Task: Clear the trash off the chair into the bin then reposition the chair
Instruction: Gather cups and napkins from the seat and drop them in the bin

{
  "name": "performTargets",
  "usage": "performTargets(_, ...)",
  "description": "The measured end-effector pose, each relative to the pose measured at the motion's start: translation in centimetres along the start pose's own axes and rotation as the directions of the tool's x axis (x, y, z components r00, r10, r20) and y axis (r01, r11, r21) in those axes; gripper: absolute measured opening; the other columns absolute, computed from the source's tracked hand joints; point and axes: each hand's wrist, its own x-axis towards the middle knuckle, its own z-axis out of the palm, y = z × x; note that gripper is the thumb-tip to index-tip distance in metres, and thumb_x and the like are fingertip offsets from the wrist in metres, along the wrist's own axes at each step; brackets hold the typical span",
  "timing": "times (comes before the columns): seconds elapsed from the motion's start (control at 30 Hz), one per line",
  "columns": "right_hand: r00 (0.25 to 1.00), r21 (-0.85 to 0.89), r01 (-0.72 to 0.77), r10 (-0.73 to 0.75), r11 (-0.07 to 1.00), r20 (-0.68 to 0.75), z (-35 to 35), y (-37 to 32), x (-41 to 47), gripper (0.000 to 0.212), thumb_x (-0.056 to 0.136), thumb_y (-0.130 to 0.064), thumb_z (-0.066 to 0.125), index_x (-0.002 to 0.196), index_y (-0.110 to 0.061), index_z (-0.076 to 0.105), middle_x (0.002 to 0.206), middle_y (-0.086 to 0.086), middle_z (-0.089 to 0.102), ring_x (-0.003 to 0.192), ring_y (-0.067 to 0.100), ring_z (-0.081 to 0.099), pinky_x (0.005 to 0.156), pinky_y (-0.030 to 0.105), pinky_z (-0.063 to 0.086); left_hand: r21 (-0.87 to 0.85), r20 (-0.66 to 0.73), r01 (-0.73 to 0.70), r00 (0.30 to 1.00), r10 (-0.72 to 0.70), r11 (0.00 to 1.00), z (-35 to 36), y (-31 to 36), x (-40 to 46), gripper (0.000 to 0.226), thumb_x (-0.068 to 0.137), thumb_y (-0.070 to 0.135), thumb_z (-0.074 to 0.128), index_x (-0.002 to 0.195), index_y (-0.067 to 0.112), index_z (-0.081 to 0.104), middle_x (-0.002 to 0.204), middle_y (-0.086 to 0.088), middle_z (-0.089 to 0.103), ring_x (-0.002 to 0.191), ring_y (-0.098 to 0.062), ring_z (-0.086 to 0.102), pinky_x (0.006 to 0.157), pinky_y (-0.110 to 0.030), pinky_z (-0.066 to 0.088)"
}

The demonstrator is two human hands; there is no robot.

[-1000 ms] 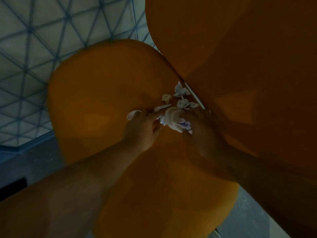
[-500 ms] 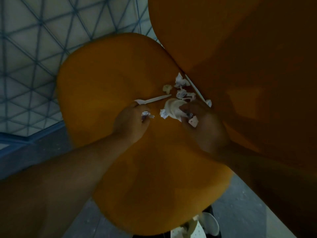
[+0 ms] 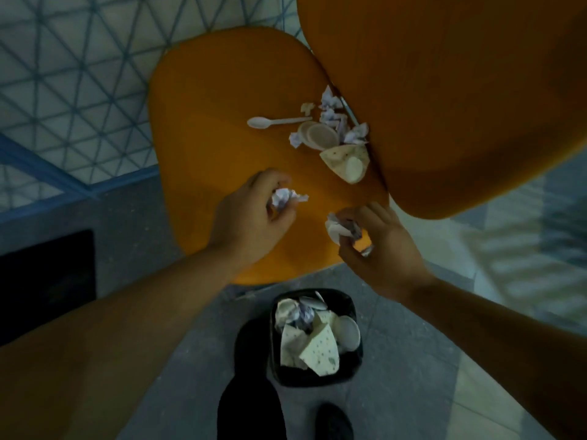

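The orange chair seat (image 3: 222,100) fills the upper middle, its backrest (image 3: 444,90) at upper right. My left hand (image 3: 254,217) grips a crumpled paper ball (image 3: 282,198) above the seat's front part. My right hand (image 3: 378,249) holds crumpled paper and a white lid (image 3: 341,228) over the seat's front right edge. Left on the seat near the backrest are a white plastic spoon (image 3: 273,122), a round lid (image 3: 320,136), a paper cup (image 3: 346,161) on its side and several paper scraps (image 3: 333,112). The black bin (image 3: 317,338), holding cups and paper, stands on the floor below the seat's front edge.
My dark trouser leg (image 3: 251,404) and shoe (image 3: 333,420) stand just before the bin. A blue-lined tiled wall (image 3: 79,74) is at upper left, with a dark panel (image 3: 47,281) at the left edge. Grey floor (image 3: 413,376) surrounds the bin.
Both hands have drawn back from the trash pile toward the seat's front edge, each carrying crumpled trash. The view has tilted down, and the bin has come fully into sight.
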Motion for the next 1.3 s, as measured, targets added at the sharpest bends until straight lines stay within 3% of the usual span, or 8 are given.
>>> performTargets(0.23,0.997,0.026,-0.059,0.057,0.998,0.051,3.3,1.5,-9.5,0.030,0.083,-0.013,0.067,0.112,-0.017,0.060,0.107,0.001,0.058,0.099,0.021,0.051,0.076,0.026,0.042,-0.004,0.096,-0.177,0.980,0.177,0.984,4.4,1.4,-10.3,0.030,0.090,0.029,0.063,0.114,0.010,0.063,0.109,-0.006,0.067,0.079,-0.029,0.062,0.067,-0.030,0.044)
performTargets(0.37,0.988,0.044,-0.117,0.112,0.992,0.109,7.3,2.8,-13.4,0.031,0.081,-0.010,0.069,0.110,-0.017,0.062,0.099,-0.011,0.051,0.097,0.015,0.049,0.077,0.004,0.032,0.019,0.151,-0.078,0.986,0.074,0.997,8.4,-1.8,-14.4,0.020,0.090,0.025,0.066,0.106,0.014,0.065,0.106,-0.004,0.066,0.089,-0.027,0.064,0.067,-0.027,0.041)
performTargets(0.5,0.984,0.046,-0.149,0.143,0.988,0.102,10.0,3.5,-14.5,0.032,0.080,-0.012,0.069,0.110,-0.018,0.061,0.098,-0.012,0.051,0.097,0.015,0.050,0.074,0.012,0.035,0.067,0.170,0.027,0.985,-0.038,0.997,12.7,-4.8,-17.0,0.016,0.089,0.023,0.066,0.102,0.013,0.064,0.101,-0.007,0.063,0.092,-0.029,0.062,0.067,-0.031,0.044)
performTargets(0.6,0.989,0.041,-0.136,0.133,0.990,0.069,11.3,3.6,-14.1,0.030,0.082,-0.021,0.065,0.111,-0.021,0.059,0.102,-0.009,0.055,0.099,0.015,0.049,0.074,0.020,0.037,0.073,0.253,0.124,0.958,-0.139,0.990,16.1,-6.5,-17.8,0.031,0.090,0.031,0.063,0.116,0.015,0.059,0.117,-0.007,0.059,0.106,-0.029,0.058,0.079,-0.036,0.050)
performTargets(0.77,0.996,0.031,-0.085,0.083,0.996,0.041,13.0,3.9,-12.9,0.028,0.083,-0.030,0.058,0.110,-0.023,0.058,0.103,-0.007,0.058,0.100,0.014,0.048,0.072,0.020,0.038,0.109,0.546,0.205,0.805,-0.231,0.973,19.2,-7.9,-18.7,0.058,0.095,0.037,0.053,0.145,0.016,0.033,0.145,-0.013,0.042,0.128,-0.033,0.046,0.100,-0.043,0.043)
performTargets(0.87,0.986,-0.064,-0.073,0.081,0.995,0.148,14.5,4.3,-12.2,0.037,0.079,-0.023,0.065,0.115,-0.019,0.058,0.107,0.000,0.061,0.107,0.023,0.049,0.075,0.030,0.045,0.064,0.500,0.236,0.833,-0.236,0.970,18.2,-8.3,-18.0,0.050,0.095,0.031,0.055,0.140,0.018,0.039,0.142,-0.010,0.045,0.122,-0.032,0.051,0.096,-0.041,0.046)
performTargets(1.03,0.847,-0.279,-0.106,0.234,0.954,0.477,15.7,5.0,-12.1,0.062,0.082,-0.034,0.064,0.138,-0.026,0.040,0.134,0.002,0.051,0.127,0.029,0.039,0.095,0.041,0.040,0.036,0.425,0.160,0.891,-0.160,0.986,14.0,-7.8,-16.1,0.035,0.097,0.028,0.053,0.130,0.016,0.049,0.131,-0.005,0.049,0.107,-0.026,0.055,0.078,-0.029,0.038)
performTargets(1.3,0.964,-0.056,-0.036,0.049,0.998,0.260,8.6,0.9,-9.3,0.038,0.082,-0.027,0.060,0.120,-0.023,0.057,0.109,0.000,0.063,0.099,0.025,0.058,0.073,0.029,0.047,-0.002,0.279,0.007,0.960,-0.006,1.000,6.5,-1.5,-11.7,0.033,0.099,0.026,0.053,0.129,0.014,0.054,0.130,-0.006,0.057,0.115,-0.026,0.055,0.088,-0.036,0.047)
